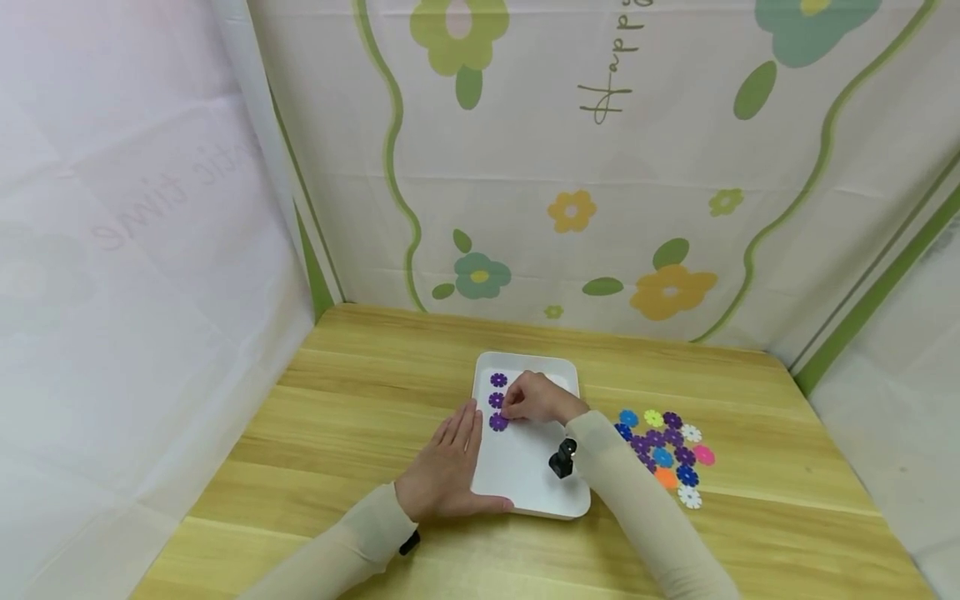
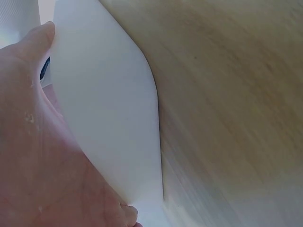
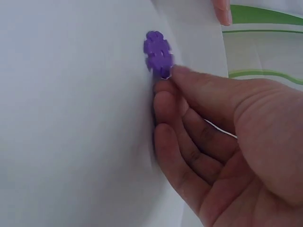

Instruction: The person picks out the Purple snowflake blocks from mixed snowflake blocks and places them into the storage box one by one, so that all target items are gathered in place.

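Note:
A white rectangular tray (image 1: pixel 525 467) lies on the table with a column of purple notched discs along its left side. The far disc (image 1: pixel 498 380) and the one nearer me (image 1: pixel 496 400) lie flat. My right hand (image 1: pixel 538 398), over the tray, pinches the nearest purple snowflake disc (image 3: pixel 158 53) by its edge between thumb and fingertips. My left hand (image 1: pixel 444 468) rests against the tray's near left corner, fingers straight along the left side and thumb stretched along the near edge. In the left wrist view, the tray's outer wall (image 2: pixel 104 94) shows beside that hand.
To the right of the tray spreads a loose pile of notched discs: purple, blue (image 1: pixel 628 417), white (image 1: pixel 689 497), yellow (image 1: pixel 653 418), orange (image 1: pixel 665 477) and pink (image 1: pixel 703 454). My right forearm passes beside it. Printed cloth walls (image 1: pixel 510 150) stand behind and on both sides of the wooden table (image 1: pixel 345 417).

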Available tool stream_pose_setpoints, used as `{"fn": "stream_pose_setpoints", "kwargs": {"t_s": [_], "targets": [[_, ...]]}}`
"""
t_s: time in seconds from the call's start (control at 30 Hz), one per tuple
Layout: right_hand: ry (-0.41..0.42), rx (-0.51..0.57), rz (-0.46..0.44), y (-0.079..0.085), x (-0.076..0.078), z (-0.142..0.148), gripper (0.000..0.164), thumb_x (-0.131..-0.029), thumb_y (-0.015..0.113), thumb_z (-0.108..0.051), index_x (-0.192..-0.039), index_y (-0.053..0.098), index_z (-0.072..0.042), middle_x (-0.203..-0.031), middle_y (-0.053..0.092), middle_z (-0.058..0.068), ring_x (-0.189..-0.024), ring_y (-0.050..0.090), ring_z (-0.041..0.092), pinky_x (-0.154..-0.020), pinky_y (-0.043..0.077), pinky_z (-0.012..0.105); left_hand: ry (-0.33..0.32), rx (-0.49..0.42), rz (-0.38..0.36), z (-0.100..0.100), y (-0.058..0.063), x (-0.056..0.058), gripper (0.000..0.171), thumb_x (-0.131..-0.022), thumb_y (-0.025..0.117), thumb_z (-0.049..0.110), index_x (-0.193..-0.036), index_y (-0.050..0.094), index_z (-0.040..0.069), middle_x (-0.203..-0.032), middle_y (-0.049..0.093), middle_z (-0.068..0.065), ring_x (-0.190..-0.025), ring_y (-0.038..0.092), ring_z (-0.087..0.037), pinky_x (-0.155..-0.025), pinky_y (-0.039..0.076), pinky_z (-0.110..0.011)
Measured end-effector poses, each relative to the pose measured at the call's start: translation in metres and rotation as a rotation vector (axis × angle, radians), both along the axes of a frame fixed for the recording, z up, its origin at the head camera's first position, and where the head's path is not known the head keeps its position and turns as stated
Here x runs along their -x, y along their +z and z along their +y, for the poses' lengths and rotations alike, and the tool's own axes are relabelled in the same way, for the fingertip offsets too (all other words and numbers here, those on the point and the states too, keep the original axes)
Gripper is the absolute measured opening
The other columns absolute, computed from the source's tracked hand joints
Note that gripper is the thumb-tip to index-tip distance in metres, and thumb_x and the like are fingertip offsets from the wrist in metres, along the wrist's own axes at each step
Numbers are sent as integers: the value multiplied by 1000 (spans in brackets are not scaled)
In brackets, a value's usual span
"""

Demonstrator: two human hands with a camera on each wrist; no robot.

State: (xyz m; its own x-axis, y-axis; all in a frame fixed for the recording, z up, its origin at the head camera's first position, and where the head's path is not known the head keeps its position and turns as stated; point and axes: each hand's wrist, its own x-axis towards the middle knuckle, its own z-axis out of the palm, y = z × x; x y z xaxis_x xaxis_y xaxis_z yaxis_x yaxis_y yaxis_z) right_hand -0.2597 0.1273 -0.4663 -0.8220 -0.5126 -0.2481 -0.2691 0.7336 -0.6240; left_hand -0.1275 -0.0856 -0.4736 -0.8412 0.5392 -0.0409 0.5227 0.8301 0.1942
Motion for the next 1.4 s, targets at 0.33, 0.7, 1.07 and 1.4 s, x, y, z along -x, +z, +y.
{"fn": "stream_pose_setpoints", "kwargs": {"t_s": [0.33, 0.7, 1.07, 1.4], "targets": [[25, -16, 49, 11, -2, 16, 6, -96, 79, -21, -94, 83, -17, -88, 77, -6, -79, 65, 9, -79, 57, 26, 8, 4, -19, 0, 0, 0, 134, -83, 54, 91, -164, 20, -9, -175, 11, -29, -164, 18, -42, -131, 30, -53], [113, -29, 112, 61, -20, 71, 13, -97, 78, -17, -106, 79, -7, -98, 77, -1, -85, 68, 9, -82, 61, 28, 10, -21, -31, 0, 1, 0, 135, -83, 56, 90, -165, 18, -10, -175, 10, -30, -164, 17, -43, -131, 29, -53], [129, -105, 167, 64, -46, 138, 20, -98, 76, -16, -116, 77, -8, -107, 78, 3, -93, 71, 10, -84, 62, 31, -9, -83, 4, -1, -6, -1, 134, -85, 52, 91, -163, 19, -12, -174, 12, -32, -163, 18, -45, -130, 29, -56], [153, -163, 232, 36, -70, 166, 36, -93, 81, -10, -127, 73, 0, -123, 76, 16, -111, 74, 33, -92, 63, 46, 10, -48, 33, -1, -26, 5, 139, -81, 47, 97, -166, 15, -8, -176, 5, -27, -165, 11, -40, -132, 26, -53]]}}
